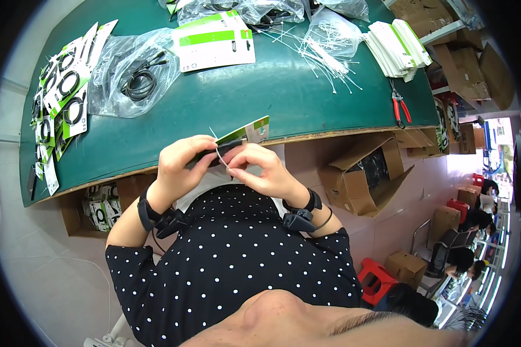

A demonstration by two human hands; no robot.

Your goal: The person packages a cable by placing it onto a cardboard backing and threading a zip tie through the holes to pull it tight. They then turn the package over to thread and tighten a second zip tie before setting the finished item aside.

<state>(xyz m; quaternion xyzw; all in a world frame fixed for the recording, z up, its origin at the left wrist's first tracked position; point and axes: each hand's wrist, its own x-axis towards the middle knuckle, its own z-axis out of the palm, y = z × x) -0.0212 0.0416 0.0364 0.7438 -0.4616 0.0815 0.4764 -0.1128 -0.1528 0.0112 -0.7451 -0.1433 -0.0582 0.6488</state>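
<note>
Though half hidden by the hands, can make out a black cable (233, 144) against a green-and-white card (257, 129), right up at the near edge of the counter (307, 110). Got the left hand (178, 165) closed narrowly around that pair and the right hand (267, 170) pinching a white tie (220, 154) between its fingers; can't tell if fully looped. Lost the upper plastic bags (272, 10) to the frame edge. Got bare green ahead, up to the loose ties (330, 63), with red-handled pliers (397, 110) off right.
</note>
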